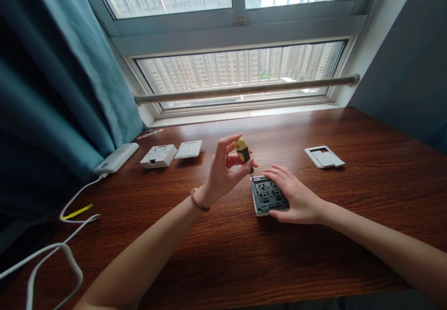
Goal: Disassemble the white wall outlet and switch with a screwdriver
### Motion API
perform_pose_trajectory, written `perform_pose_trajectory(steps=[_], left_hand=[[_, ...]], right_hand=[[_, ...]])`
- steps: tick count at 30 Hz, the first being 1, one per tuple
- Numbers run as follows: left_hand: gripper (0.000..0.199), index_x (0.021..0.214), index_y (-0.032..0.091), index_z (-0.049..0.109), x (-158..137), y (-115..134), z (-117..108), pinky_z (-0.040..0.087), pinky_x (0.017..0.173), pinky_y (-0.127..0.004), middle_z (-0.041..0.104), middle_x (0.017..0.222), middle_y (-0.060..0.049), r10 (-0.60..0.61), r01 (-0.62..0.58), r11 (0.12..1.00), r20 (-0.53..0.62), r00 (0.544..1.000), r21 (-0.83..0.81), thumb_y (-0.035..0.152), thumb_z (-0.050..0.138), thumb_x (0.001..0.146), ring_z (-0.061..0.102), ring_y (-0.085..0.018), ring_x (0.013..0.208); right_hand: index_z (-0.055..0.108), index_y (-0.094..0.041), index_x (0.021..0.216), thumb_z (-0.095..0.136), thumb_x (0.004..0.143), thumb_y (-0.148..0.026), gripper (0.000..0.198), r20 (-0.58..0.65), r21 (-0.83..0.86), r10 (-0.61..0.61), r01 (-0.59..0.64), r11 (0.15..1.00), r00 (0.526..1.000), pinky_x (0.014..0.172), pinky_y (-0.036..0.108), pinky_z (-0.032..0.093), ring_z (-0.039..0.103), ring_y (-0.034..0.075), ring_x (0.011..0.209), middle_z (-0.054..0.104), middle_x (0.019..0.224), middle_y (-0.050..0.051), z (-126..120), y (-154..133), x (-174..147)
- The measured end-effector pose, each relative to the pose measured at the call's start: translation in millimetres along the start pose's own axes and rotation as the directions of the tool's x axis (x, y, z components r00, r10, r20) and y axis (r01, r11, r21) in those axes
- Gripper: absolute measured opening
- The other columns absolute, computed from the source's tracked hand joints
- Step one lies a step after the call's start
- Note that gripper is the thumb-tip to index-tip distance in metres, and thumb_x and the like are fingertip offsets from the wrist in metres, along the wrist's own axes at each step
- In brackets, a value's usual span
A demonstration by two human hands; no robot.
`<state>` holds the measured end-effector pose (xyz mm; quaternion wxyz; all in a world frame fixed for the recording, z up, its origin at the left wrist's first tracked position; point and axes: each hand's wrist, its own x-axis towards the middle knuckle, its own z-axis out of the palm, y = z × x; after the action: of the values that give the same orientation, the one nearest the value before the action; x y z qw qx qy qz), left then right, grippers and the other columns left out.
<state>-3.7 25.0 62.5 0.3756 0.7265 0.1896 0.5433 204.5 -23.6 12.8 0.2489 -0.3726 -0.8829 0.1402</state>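
My left hand [228, 160] is closed round the yellow and black handle of a screwdriver [242, 149], held upright and slightly tilted. The screwdriver's thin shaft points down onto the left side of a wall switch [267, 198], whose dark inner face with two switch mechanisms is turned up. Whether the tip sits in a screw is too small to tell. From the right, my right hand [291, 191] grips the wall switch by its far and near edges and keeps it on the table.
The brown wooden table [216, 249] runs up to the window. A white cover frame [324, 157] lies at the right. Toward the left are a white socket box [158, 156], a white socket plate [188, 149], a white power strip [117, 158] with its cable, and a yellow strip [78, 211].
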Motion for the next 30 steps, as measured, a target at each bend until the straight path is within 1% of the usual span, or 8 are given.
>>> perform_pose_trajectory(steps=[3, 7, 9, 17, 21, 24, 26, 30], left_hand=[[0.056, 0.12, 0.027, 0.033, 0, 1, 0, 0.059, 0.06, -0.022, 0.054, 0.096, 0.0, 0.017, -0.017, 1.0, 0.013, 1.0, 0.004, 0.008, 0.062, 0.076, 0.067, -0.011, 0.07], [0.055, 0.12, 0.027, 0.033, -1, 4, -1, 0.059, 0.061, -0.023, 0.055, 0.096, -0.001, 0.008, -0.008, 1.0, 0.023, 1.0, 0.014, 0.009, 0.061, 0.076, 0.066, -0.011, 0.07], [0.055, 0.119, 0.026, 0.033, -2, 5, -1, 0.059, 0.062, -0.024, 0.055, 0.096, -0.001, 0.015, -0.015, 1.0, 0.016, 1.0, 0.027, 0.01, 0.062, 0.076, 0.065, -0.01, 0.07], [0.052, 0.118, 0.026, 0.034, -5, 8, -1, 0.058, 0.066, -0.026, 0.053, 0.095, -0.001, 0.063, -0.064, 0.998, 0.024, 0.998, 0.025, 0.008, 0.06, 0.077, 0.065, -0.01, 0.071], [0.052, 0.118, 0.026, 0.035, -7, 7, -1, 0.058, 0.066, -0.027, 0.054, 0.093, -0.001, 0.084, -0.084, 0.995, 0.003, 0.996, 0.044, 0.01, 0.062, 0.076, 0.064, -0.012, 0.076], [0.05, 0.117, 0.026, 0.037, -6, 10, 2, 0.057, 0.064, -0.026, 0.055, 0.092, -0.001, 0.093, -0.092, 0.995, -0.009, 0.996, 0.046, 0.011, 0.062, 0.076, 0.063, -0.011, 0.071], [0.049, 0.116, 0.026, 0.037, -3, 16, 2, 0.056, 0.062, -0.026, 0.055, 0.092, -0.001, 0.098, -0.097, 0.995, -0.056, 0.994, 0.036, 0.012, 0.062, 0.076, 0.063, -0.01, 0.068], [0.048, 0.118, 0.03, 0.036, 11, 32, -10, 0.053, 0.055, -0.023, 0.053, 0.09, 0.001, 0.041, -0.039, 0.999, -0.282, 0.959, 0.011, 0.012, 0.056, 0.078, 0.059, -0.007, 0.059]], right_hand=[[0.031, -0.015, 0.135, 0.067, 0.063, -0.051, 0.088, 0.054, -0.054, -0.025, 0.028, 0.998, 0.998, 0.107, 0.052, 0.021, 0.037, 0.033, 0.124, 0.042, 0.134, 0.016, -4, -8, 11], [0.033, -0.015, 0.133, 0.067, 0.063, -0.052, 0.086, 0.045, -0.049, -0.017, 0.019, 0.999, 0.999, 0.097, 0.047, 0.036, 0.047, 0.031, 0.114, 0.048, 0.129, 0.017, -1, -8, 20], [0.033, -0.015, 0.133, 0.067, 0.062, -0.053, 0.087, 0.032, -0.037, 0.0, 0.002, 0.999, 0.999, 0.093, 0.045, 0.04, 0.05, 0.031, 0.111, 0.051, 0.127, 0.017, 2, -5, 21], [0.04, -0.014, 0.124, 0.069, 0.06, -0.052, 0.08, -0.027, 0.003, 0.046, -0.046, 0.999, 0.999, 0.091, 0.043, 0.042, 0.053, 0.03, 0.104, 0.056, 0.116, 0.015, 9, -4, 21], [0.042, -0.014, 0.123, 0.069, 0.062, -0.05, 0.076, 0.006, -0.027, -0.003, 0.003, 1.0, 1.0, 0.091, 0.044, 0.042, 0.053, 0.03, 0.102, 0.057, 0.112, 0.014, 3, -8, 23], [0.04, -0.016, 0.128, 0.069, 0.064, -0.049, 0.078, 0.033, -0.055, -0.035, 0.036, 0.998, 0.999, 0.094, 0.046, 0.039, 0.048, 0.031, 0.11, 0.054, 0.118, 0.015, -4, -13, 22], [0.035, -0.016, 0.133, 0.069, 0.064, -0.051, 0.084, 0.039, -0.06, -0.045, 0.048, 0.997, 0.998, 0.098, 0.049, 0.035, 0.042, 0.033, 0.116, 0.049, 0.127, 0.016, -7, -16, 19], [0.028, -0.015, 0.137, 0.067, 0.066, -0.054, 0.09, 0.026, -0.017, -0.04, 0.04, 0.999, 0.999, 0.104, 0.05, 0.03, 0.036, 0.033, 0.124, 0.042, 0.134, 0.018, -12, -12, 8]])
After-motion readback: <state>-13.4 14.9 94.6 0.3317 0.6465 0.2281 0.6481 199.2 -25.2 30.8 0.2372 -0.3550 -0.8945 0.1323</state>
